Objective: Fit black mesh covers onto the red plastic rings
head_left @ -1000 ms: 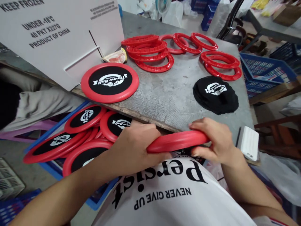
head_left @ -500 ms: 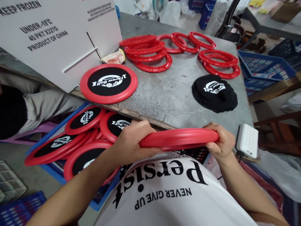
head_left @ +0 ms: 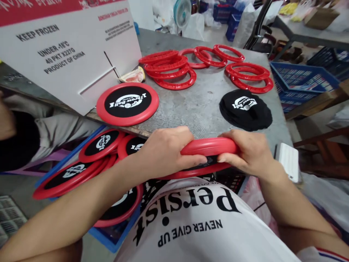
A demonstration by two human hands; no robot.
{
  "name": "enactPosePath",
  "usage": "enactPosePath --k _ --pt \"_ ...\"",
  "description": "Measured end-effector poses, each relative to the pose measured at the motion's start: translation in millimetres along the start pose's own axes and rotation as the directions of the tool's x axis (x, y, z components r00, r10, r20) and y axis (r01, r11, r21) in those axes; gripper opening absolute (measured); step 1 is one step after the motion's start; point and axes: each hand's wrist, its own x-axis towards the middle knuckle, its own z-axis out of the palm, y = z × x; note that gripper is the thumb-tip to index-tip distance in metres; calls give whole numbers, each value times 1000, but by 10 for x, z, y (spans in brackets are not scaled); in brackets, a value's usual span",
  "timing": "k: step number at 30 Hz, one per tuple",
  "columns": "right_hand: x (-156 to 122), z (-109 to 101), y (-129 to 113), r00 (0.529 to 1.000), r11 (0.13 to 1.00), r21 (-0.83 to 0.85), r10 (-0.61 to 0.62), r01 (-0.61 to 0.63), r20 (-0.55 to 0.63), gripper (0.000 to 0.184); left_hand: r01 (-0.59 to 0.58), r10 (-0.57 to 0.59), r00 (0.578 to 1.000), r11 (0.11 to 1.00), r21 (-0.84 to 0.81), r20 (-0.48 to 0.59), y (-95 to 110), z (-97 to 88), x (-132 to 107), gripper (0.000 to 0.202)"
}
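Observation:
A red plastic disc ring (head_left: 208, 147) with black fabric showing under its rim is held close to my chest at the near table edge. My left hand (head_left: 166, 151) is closed over its left part, fingers wrapped across the rim. The right part is gripped by my right hand (head_left: 247, 151). One finished red disc with a black printed centre (head_left: 127, 103) lies on the grey table (head_left: 196, 105). A pile of black printed fabric rounds (head_left: 245, 109) sits just beyond my right hand.
Several empty red rings (head_left: 170, 67) and more red rings (head_left: 249, 74) lie at the table's far side. A white cardboard sheet (head_left: 62, 51) leans at the left. Finished discs (head_left: 89, 160) fill a blue crate (head_left: 114, 236) below left. A white device (head_left: 287, 162) rests at the right edge.
Both hands have slid toward each other along the rim and now press nearer its middle. The disc has tilted up slightly and the view has shifted downward.

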Motion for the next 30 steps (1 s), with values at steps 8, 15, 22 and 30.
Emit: enactPosePath --k 8,15,22,30 --pt "568 -313 37 984 990 -137 -45 22 -173 59 2 -5 994 1000 -27 -113 93 -530 332 42" --pt "263 66 46 960 993 71 113 -98 -256 54 23 -31 992 997 -69 -120 -201 -469 -33 42" --pt "-72 531 32 922 959 217 244 -183 -300 60 38 -41 986 999 -19 -164 -174 -271 -311 36" --pt "-204 793 55 875 914 321 353 -247 -332 68 99 -99 995 995 0 9 -86 -375 -268 37"
